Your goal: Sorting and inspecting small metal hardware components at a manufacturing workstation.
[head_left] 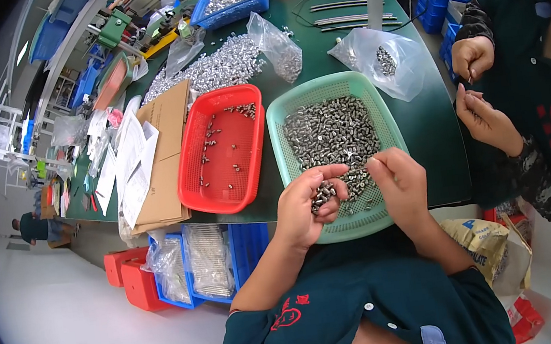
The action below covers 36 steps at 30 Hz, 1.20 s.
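Note:
A green plastic basket (282, 113) full of small metal parts (332, 130) sits on the dark green table (429, 132) in front of me. My left hand (304, 206) is cupped over the basket's near edge and holds a small handful of the metal parts. My right hand (400, 181) hovers beside it over the basket, its thumb and fingertips pinched together; whether a part sits between them is too small to tell. A red basket (221, 151) with a few scattered metal parts lies just left of the green one.
Another person's two hands (475, 89) work at the table's right side. A clear bag of parts (386, 62), a loose heap of parts (215, 69), flattened cardboard (167, 158), papers and blue and red bins lie beyond. Crates stand under the table's near edge.

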Each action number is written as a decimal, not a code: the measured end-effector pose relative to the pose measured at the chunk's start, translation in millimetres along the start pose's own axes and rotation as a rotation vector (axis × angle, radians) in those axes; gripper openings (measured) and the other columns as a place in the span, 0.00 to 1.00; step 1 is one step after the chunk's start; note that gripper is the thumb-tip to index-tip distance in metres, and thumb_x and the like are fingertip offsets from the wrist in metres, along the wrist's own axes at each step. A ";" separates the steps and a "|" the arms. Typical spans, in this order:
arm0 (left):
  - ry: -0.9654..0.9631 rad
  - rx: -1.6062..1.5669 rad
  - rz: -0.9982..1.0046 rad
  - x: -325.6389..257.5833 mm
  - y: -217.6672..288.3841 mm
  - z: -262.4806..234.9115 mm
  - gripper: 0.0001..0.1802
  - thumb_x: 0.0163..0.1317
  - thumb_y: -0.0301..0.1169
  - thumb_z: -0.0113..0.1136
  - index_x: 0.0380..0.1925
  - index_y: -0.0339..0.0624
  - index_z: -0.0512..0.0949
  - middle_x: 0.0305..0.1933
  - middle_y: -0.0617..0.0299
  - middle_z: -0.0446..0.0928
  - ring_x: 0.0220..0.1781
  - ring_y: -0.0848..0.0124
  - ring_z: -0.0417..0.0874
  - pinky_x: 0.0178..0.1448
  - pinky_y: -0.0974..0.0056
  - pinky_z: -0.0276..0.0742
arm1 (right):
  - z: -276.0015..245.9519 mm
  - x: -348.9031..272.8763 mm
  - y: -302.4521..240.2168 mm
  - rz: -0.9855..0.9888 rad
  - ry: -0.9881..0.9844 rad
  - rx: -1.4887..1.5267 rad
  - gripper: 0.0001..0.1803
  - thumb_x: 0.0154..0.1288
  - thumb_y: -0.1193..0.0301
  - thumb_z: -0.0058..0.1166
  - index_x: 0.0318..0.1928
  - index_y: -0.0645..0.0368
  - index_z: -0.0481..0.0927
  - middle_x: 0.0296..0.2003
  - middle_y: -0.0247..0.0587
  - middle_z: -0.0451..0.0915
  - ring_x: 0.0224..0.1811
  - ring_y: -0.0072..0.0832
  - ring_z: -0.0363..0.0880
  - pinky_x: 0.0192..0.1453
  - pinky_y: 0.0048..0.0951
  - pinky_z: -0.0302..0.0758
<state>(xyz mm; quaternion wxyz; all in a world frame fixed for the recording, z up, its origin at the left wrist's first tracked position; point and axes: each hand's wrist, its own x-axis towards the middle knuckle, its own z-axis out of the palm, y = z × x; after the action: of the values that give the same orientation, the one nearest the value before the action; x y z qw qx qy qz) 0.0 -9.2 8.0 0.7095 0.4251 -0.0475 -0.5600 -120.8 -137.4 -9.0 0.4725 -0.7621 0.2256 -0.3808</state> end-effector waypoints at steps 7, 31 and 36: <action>-0.123 -0.104 -0.032 1.8 -8.8 -7.3 0.19 0.69 0.37 0.39 0.50 0.33 0.67 0.23 0.56 0.71 0.12 0.79 0.56 0.17 0.75 0.53 | -2.7 1.4 -13.0 -0.124 -0.025 0.031 0.03 0.57 0.77 0.58 0.28 0.63 0.77 0.21 0.36 0.71 0.22 0.22 0.69 0.26 0.23 0.64; -0.101 -0.078 -0.007 2.7 -16.7 2.5 0.22 0.71 0.41 0.34 0.46 0.32 0.70 0.20 0.60 0.69 0.12 0.78 0.56 0.17 0.72 0.53 | 10.0 -2.2 -9.1 -0.305 -0.062 0.028 0.05 0.48 0.77 0.62 0.28 0.59 0.79 0.20 0.35 0.75 0.21 0.31 0.70 0.25 0.29 0.65; -0.076 -0.017 0.023 1.1 -18.9 6.1 0.22 0.71 0.41 0.34 0.45 0.34 0.71 0.20 0.60 0.68 0.12 0.78 0.56 0.17 0.73 0.52 | 8.1 -1.4 -17.4 -0.535 0.000 -0.185 0.05 0.49 0.78 0.61 0.29 0.60 0.80 0.19 0.35 0.74 0.20 0.31 0.69 0.25 0.30 0.65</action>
<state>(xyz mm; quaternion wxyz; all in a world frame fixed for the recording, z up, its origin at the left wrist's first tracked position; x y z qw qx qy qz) -17.2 -13.7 -1.0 0.7171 0.3969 -0.0748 -0.5679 -115.5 -124.1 3.9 0.2838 -0.8344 0.0501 -0.4698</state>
